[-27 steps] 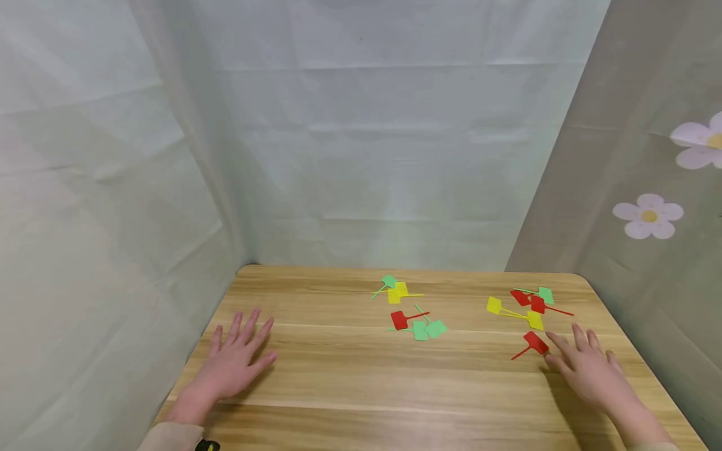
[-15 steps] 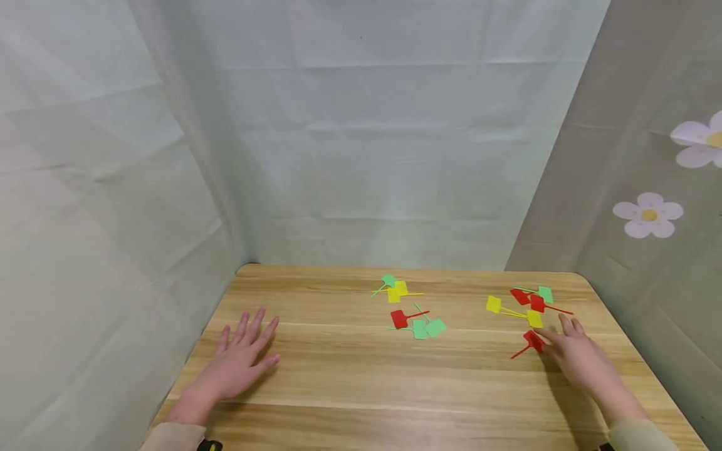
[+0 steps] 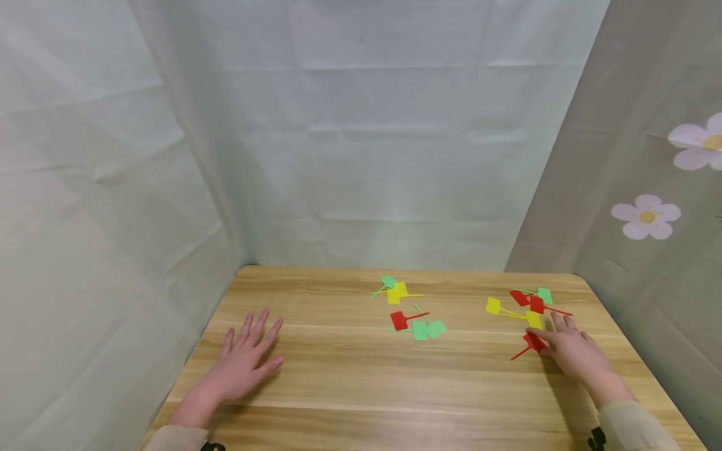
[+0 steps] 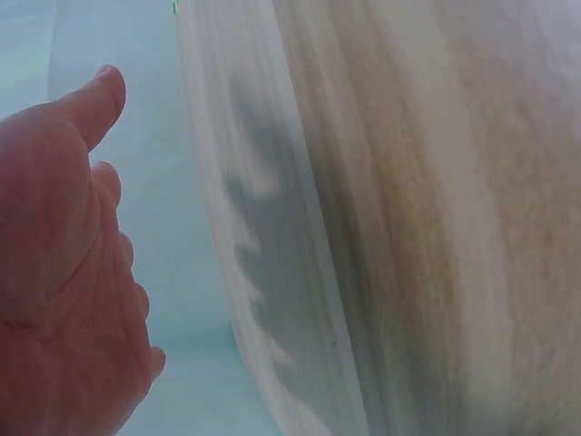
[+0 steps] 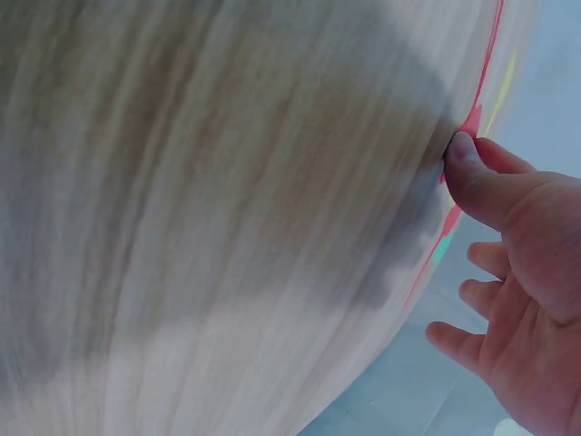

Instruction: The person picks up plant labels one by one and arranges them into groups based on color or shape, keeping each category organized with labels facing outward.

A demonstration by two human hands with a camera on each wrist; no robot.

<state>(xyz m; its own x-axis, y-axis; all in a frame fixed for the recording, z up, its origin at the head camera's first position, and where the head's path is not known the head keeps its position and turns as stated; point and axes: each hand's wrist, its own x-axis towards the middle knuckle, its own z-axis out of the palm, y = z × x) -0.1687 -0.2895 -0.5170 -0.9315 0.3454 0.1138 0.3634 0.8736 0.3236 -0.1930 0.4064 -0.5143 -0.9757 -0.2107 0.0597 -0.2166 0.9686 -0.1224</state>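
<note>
Small T-shaped plastic plant tags in red, yellow and green lie on the table. My right hand (image 3: 575,354) is at the nearest red plant tag (image 3: 533,342), its thumb and index finger at opposite edges of the tag's square head. In the right wrist view, the thumb (image 5: 477,182) meets the table at the red tag, the other fingers held apart. A yellow tag (image 3: 534,320) lies just beyond the index fingertip. Over the left part of the table, my left hand (image 3: 239,369) holds nothing, fingers spread; its shadow shows on the wood in the left wrist view.
Behind the right hand's tag lie more red tags (image 3: 537,304), a green tag (image 3: 544,295) and another yellow tag (image 3: 493,305). Mid-table is a second group with a red tag (image 3: 399,321) and green tags (image 3: 436,329). Pale cloth (image 3: 383,156) hangs around the wooden table (image 3: 361,388).
My right hand has moved left onto the nearest red tag, its thumb and index finger now around the tag's head. The left hand has drifted slightly right, still spread.
</note>
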